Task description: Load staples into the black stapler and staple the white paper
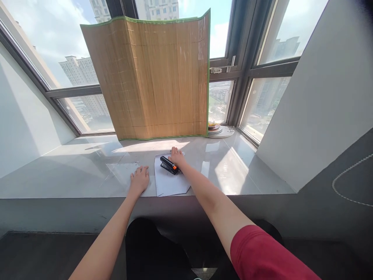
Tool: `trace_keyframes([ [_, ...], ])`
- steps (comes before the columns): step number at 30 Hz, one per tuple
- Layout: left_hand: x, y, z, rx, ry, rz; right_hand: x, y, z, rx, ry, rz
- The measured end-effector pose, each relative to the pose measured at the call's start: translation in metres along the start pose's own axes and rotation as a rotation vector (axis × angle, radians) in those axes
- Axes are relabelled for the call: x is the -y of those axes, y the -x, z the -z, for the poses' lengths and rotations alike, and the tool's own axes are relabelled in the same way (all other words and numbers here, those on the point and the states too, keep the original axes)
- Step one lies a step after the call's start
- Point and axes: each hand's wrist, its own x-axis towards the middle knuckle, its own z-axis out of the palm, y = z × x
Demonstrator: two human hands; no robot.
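A: You sit at a wide, shiny window sill (87,171) with tall buildings outside. A bamboo mat (151,77) stands against the glass and blocks some sun.

B: Where is the stapler?

A: The black and orange stapler (169,165) lies on a white sheet of paper (170,182), near the front edge of the sill. Your right hand (176,155) rests just behind it and touches its far end. The fingers look spread, not closed around it, but I cannot tell for sure.

B: And your other hand?

A: Your left hand (140,181) lies flat and open on the sill, its fingers on a clear plastic sheet (122,173) just left of the paper.

B: How will the stapler feel?

A: I think it is hard and a bit heavy for its size. It will not bend. Hold it around the middle, thumb on top. The paper is thin and light, and it may slide on the smooth sill.

B: Anything else there?

A: Some plates (217,130) sit stacked by the window, well apart from your hands.
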Motion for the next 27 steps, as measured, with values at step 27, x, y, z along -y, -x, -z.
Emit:
trace_keyframes([
  [27,-0.140,-0.026,-0.059,-0.066,0.466,-0.456,-0.110,0.046,0.032,-0.341,-0.194,-0.137],
])
